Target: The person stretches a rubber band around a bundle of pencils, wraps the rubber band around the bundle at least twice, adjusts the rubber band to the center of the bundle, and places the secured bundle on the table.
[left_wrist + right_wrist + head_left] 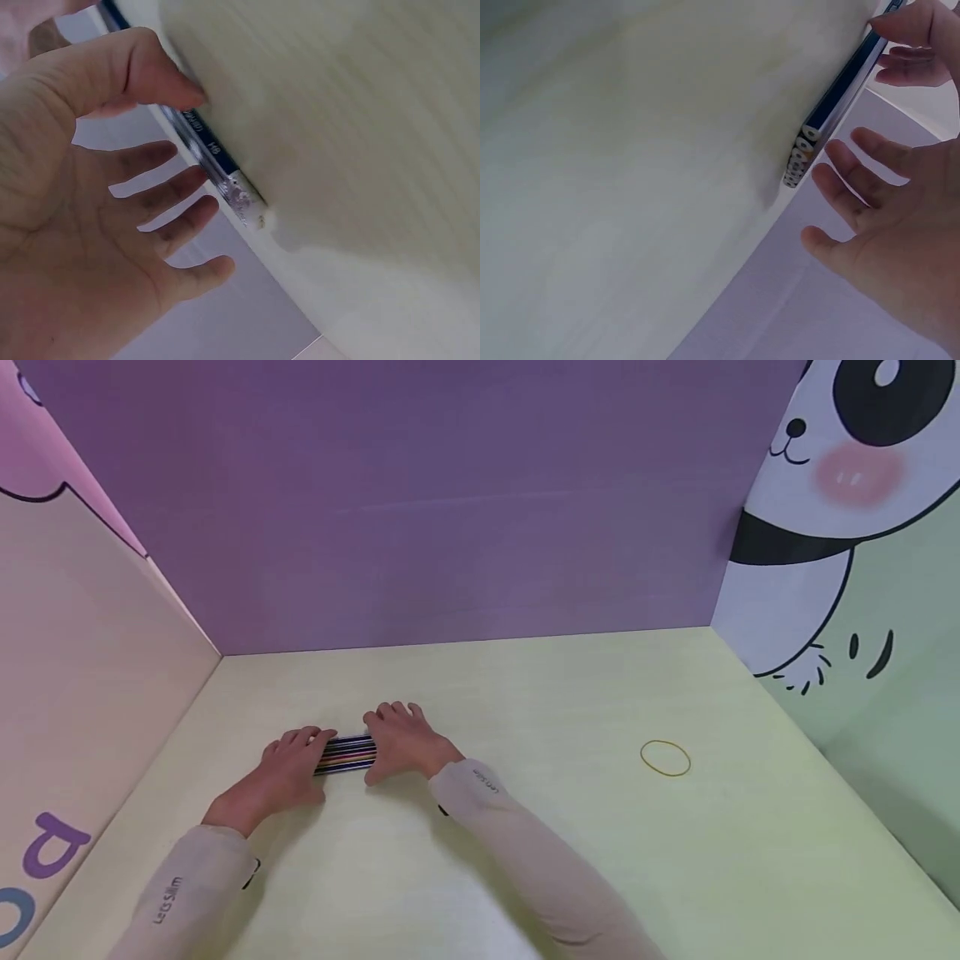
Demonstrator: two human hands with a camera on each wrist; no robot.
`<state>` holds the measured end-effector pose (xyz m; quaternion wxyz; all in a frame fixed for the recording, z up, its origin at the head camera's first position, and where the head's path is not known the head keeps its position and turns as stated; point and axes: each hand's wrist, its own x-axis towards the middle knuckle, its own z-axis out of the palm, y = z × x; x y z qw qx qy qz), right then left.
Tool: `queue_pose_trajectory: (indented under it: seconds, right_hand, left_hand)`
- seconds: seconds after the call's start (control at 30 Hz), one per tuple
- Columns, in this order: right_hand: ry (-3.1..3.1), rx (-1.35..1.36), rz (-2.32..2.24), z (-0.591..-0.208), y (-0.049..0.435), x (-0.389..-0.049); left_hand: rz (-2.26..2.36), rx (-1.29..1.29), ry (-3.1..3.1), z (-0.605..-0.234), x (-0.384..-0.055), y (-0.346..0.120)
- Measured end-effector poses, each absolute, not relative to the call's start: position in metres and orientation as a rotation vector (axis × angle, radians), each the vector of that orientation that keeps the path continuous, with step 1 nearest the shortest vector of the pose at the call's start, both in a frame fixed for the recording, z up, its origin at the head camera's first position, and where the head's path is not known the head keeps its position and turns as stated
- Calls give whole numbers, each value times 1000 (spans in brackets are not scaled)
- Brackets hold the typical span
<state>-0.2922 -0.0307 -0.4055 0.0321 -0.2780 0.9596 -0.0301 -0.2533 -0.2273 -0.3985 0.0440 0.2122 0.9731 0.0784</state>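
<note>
A flat row of several dark pencils (347, 754), some with coloured stripes, lies on the table between both hands. The left hand (288, 772) holds the row's left end, thumb on the near side and fingers on the far side. In the left wrist view a dark blue pencil (214, 150) marked HB shows a pale, silvery end past the thumb. The right hand (401, 743) straddles the right end the same way. In the right wrist view its thumb (907, 22) meets the row, and the pencils' round flat ends (801, 157) are stacked close together.
A yellow rubber band (666, 758) lies loose on the pale table (525, 693) to the right. A purple wall (450, 527) stands at the back, with printed panels on the left (90, 627) and right (885, 693).
</note>
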Motion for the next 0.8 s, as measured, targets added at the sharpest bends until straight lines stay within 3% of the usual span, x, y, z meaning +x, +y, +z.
queue_pose_trajectory:
  seconds: [0.8]
  right_hand:
    - [2924, -769, -65, -399, -39, -292]
  left_hand:
    - [58, 652, 2995, -395, -262, -217]
